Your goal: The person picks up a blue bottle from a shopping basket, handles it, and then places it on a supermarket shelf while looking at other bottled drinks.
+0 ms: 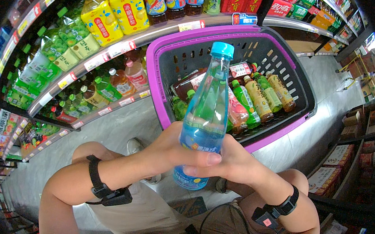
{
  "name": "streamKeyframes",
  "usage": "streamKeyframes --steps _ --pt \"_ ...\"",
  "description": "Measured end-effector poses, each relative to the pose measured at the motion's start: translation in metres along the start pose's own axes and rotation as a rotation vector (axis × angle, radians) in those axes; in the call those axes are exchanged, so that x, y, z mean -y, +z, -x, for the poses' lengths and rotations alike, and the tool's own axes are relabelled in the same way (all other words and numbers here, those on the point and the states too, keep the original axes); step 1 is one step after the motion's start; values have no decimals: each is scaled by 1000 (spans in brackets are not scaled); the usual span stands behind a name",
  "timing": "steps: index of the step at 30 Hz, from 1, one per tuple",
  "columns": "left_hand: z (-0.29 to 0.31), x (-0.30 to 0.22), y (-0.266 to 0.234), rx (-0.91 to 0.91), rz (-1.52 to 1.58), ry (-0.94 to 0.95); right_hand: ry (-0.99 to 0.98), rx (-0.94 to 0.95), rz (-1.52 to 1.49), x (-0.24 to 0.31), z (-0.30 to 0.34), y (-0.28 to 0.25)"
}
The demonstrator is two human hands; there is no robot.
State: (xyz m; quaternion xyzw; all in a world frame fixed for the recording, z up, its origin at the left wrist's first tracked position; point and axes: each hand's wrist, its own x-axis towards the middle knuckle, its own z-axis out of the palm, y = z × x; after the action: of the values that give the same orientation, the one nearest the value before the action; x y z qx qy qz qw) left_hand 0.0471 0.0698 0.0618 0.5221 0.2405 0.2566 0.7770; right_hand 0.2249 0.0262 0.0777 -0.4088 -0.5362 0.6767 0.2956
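Nearest the camera, a clear, blue-tinted bottle [208, 110] stands near the middle of the view, its cap [222, 50] toward 12 o'clock. Left hand [173, 149] and right hand [234, 163] close around its lower part from 9 and 3 o'clock, thumbs crossing over the label [199, 141], the left above the right; the fingers behind it are hidden. Smooth, rounded plastic could slide down if both hands eased off together, I judge, and a careless swing could knock it against the dark, purple-rimmed basket [154, 76]. The bottle looks capped and undented, tapering to a slim neck above its blue label. Beyond it, at 1 o'clock, that basket holds assorted drink bottles [257, 98] lying on their sides. Farther off, at 11 o'clock, big yellow bottles [116, 12] line a shelf [218, 20].
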Motion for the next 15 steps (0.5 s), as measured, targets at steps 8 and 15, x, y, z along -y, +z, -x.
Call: streamKeyframes --steps 8,15 --pt "-2 2 -6 4 -105 0 -24 10 83 1 -1 -3" --pt "-3 2 -4 12 -60 -52 -9 -1 87 -4 -1 -5"
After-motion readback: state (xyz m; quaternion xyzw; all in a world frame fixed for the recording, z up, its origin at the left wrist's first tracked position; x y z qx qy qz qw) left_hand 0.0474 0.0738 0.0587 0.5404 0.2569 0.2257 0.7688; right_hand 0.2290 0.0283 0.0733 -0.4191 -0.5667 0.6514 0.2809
